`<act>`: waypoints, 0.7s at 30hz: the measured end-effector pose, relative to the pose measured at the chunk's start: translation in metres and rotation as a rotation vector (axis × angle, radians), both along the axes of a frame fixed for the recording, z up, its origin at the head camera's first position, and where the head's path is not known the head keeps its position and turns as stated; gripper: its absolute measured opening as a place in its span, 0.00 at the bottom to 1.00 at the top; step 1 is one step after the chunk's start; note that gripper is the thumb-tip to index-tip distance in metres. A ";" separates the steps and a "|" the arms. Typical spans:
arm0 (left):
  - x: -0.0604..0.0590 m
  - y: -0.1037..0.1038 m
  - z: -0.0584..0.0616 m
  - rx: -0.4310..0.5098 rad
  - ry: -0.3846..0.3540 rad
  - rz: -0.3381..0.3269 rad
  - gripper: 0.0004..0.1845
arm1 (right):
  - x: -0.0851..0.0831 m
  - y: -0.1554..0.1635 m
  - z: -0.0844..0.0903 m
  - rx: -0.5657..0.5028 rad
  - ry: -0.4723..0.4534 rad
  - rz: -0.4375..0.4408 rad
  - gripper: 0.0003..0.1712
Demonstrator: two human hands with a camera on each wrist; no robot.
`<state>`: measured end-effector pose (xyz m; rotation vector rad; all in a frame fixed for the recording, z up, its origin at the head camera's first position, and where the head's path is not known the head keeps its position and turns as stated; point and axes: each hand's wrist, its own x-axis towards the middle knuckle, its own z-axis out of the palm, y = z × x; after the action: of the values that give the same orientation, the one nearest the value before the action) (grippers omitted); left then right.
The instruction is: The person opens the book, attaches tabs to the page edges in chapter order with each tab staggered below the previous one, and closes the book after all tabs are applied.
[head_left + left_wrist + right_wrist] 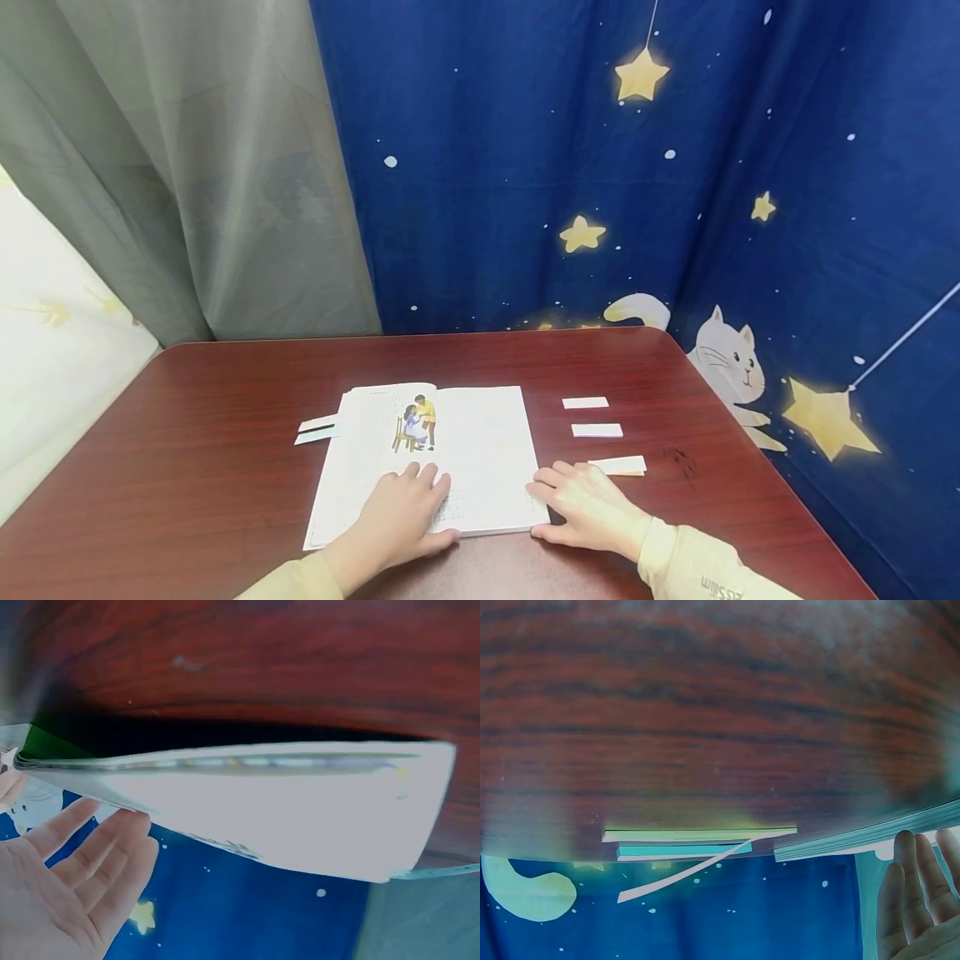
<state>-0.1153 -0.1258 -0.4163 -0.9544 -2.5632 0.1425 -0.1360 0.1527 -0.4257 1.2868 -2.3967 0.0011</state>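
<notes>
An open book (491, 450) lies on the table, with a drawing of two figures on its left page. My left hand (405, 512) rests on the lower middle of the pages, fingers extended and thumb apart near the front edge. In the left wrist view the white left page (300, 810) rises in a curve beside the fingers of that hand. At the book's lower right corner, my right hand (588, 507) touches the page edge with its fingers. Those fingers look straight in the right wrist view, over the book's side (870, 832).
Two paper sticky strips (317, 428) stick out from the book's left side. To the right lie an upper strip pad (585, 402), a middle one (597, 431) and a lower one (622, 465) near my right hand. A dark red table (210, 442) meets curtains behind.
</notes>
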 end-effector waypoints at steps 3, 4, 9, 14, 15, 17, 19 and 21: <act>-0.002 0.006 0.000 -0.001 -0.010 0.013 0.33 | 0.000 0.000 0.001 0.001 -0.002 -0.002 0.23; -0.002 0.008 0.000 0.000 -0.019 0.018 0.33 | 0.000 0.000 0.001 0.002 -0.002 -0.003 0.23; -0.001 0.014 -0.001 -0.009 -0.049 0.032 0.36 | 0.000 0.000 0.001 0.008 -0.002 -0.008 0.23; -0.003 0.016 -0.002 -0.024 -0.025 0.031 0.35 | 0.000 0.000 0.000 0.003 -0.003 -0.005 0.23; -0.003 0.016 -0.002 -0.021 -0.019 0.029 0.34 | -0.001 0.000 0.000 0.002 -0.005 -0.004 0.23; -0.004 0.015 -0.002 -0.016 -0.014 0.025 0.33 | 0.000 0.000 0.000 -0.001 -0.006 -0.003 0.23; -0.005 0.014 -0.003 -0.005 -0.007 0.014 0.33 | -0.001 0.000 0.000 -0.002 -0.010 -0.003 0.23; -0.006 0.012 -0.004 0.003 -0.004 0.001 0.33 | -0.001 0.000 0.001 -0.004 -0.017 -0.005 0.23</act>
<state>-0.1214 -0.1133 -0.4201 -0.9531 -2.5671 0.1373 -0.1369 0.1529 -0.4252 1.2843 -2.4126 0.0155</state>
